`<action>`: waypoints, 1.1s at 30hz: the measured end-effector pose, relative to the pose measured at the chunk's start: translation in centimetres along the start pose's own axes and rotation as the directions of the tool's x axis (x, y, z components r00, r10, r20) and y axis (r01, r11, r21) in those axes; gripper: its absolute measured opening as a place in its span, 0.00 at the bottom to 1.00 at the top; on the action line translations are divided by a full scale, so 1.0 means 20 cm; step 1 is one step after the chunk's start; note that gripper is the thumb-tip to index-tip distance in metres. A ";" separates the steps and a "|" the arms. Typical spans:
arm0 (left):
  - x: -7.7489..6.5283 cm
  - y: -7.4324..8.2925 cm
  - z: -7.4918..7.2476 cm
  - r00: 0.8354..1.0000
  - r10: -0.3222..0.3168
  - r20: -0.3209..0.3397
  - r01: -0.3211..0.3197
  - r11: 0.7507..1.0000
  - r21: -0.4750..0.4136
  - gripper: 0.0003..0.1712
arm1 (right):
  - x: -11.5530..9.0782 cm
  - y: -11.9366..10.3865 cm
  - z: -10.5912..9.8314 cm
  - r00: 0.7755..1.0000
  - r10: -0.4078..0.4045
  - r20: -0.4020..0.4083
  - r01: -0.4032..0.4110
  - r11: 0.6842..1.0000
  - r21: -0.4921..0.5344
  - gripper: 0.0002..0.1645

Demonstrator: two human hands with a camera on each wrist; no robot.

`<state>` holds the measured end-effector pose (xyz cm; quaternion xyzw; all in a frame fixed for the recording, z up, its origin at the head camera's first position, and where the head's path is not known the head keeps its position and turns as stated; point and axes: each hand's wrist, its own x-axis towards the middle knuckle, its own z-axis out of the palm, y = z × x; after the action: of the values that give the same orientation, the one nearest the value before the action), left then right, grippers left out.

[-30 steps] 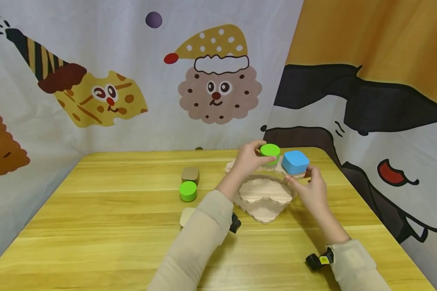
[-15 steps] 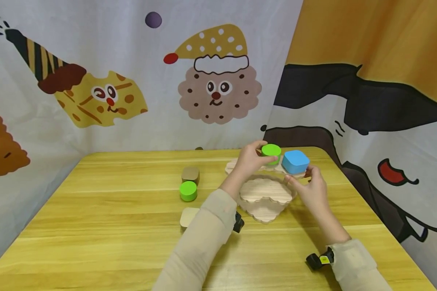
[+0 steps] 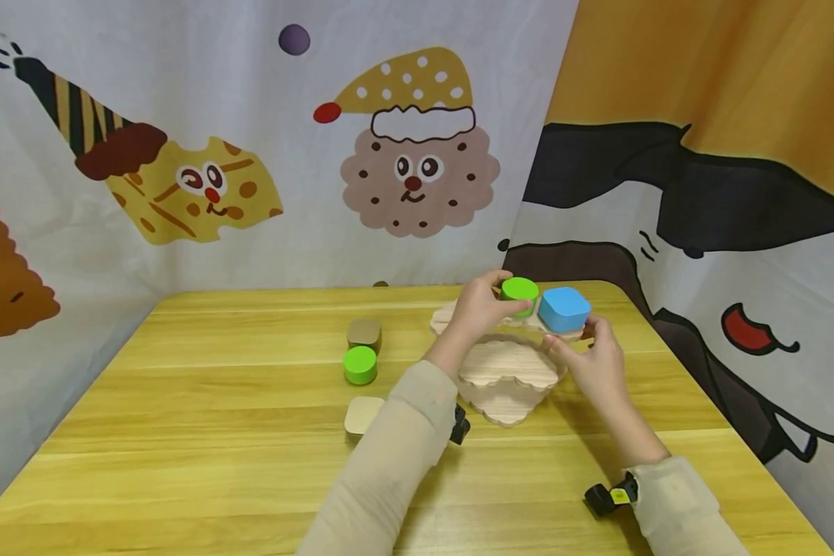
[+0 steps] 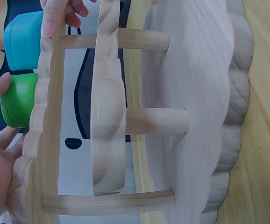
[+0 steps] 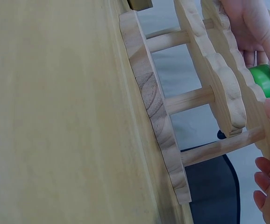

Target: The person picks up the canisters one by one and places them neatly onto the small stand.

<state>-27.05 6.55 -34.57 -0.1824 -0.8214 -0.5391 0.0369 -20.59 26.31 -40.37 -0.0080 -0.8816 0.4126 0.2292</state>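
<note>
In the head view my left hand (image 3: 478,309) pinches a round green block (image 3: 520,291) between thumb and fingers. The block sits on or just over the top tier of a tiered wooden stand with scalloped edges. Beside it on that tier rests a blue rounded-square block (image 3: 565,309). My right hand (image 3: 598,364) grips the tier's right edge; the left wrist view shows its thumb along the rim by the blue block (image 4: 25,41). Round pegs (image 4: 157,121) join the top tier (image 4: 46,126), a smaller middle tier (image 3: 507,364) and the base (image 3: 506,405).
Left of the stand lie a brown block (image 3: 364,332), a second green round block (image 3: 360,364) touching or close to it, and a cream block (image 3: 361,415) partly behind my left sleeve (image 3: 396,455). A printed curtain (image 3: 250,255) hangs behind the wooden table (image 3: 181,432).
My left hand has shifted slightly right with the green block, narrowing its gap to the blue block. My right hand and the stand have stayed put.
</note>
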 end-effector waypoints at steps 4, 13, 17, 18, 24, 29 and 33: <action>0.01 0.00 0.00 1.000 -0.004 0.004 0.004 1.000 0.008 0.35 | 0.00 0.00 0.00 1.000 0.000 0.003 0.000 1.000 -0.005 0.44; -0.01 0.01 -0.02 0.997 -0.056 0.052 0.058 0.998 -0.029 0.43 | 0.00 0.01 0.00 1.000 -0.003 0.001 0.003 1.000 -0.002 0.43; -0.04 0.02 -0.06 0.996 -0.071 0.051 0.075 0.994 -0.082 0.45 | 0.00 0.01 0.00 1.000 -0.006 -0.006 0.006 1.000 -0.001 0.43; -0.05 0.03 -0.07 0.996 -0.072 0.045 0.075 0.993 -0.086 0.44 | 0.00 0.01 0.00 1.000 -0.007 -0.006 0.007 1.000 0.000 0.43; -0.15 0.05 -0.15 0.998 -0.057 0.018 0.058 0.993 -0.100 0.42 | 0.00 0.01 0.00 1.000 -0.004 -0.005 0.004 1.000 0.006 0.44; -0.22 0.06 -0.22 1.000 0.000 -0.001 0.000 0.992 -0.123 0.40 | 0.00 0.01 0.00 1.000 0.007 -0.004 -0.007 1.000 0.004 0.44; -0.29 0.08 -0.28 0.999 0.038 -0.014 -0.040 0.992 -0.124 0.39 | 0.00 0.01 0.01 1.000 0.007 -0.012 -0.007 1.000 0.007 0.44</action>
<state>-21.92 0.66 -32.40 -0.1972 -0.7824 -0.5893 0.0408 -20.69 26.35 -40.56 -0.0129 -0.8788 0.4163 0.2329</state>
